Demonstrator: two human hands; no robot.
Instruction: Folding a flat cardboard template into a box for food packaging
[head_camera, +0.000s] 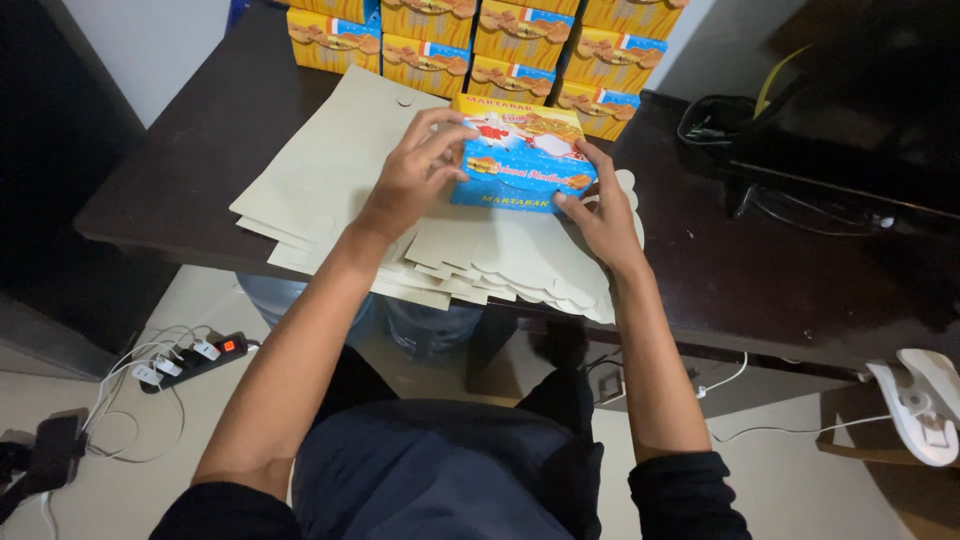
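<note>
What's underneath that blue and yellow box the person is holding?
Under the printed box, held by the left hand and right hand, lies a fanned stack of flat beige cardboard blanks on the dark table. The blanks' part directly beneath is covered.

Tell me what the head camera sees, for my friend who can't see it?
Two hands, left hand and right hand, hold a blue and yellow box over a pile of flat cardboard sheets on a dark table. Finished boxes are stacked behind.

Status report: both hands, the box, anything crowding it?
Left hand and right hand both grip the blue printed box. Box rests on flat cardboard blanks. Stacked yellow boxes close behind.
</note>
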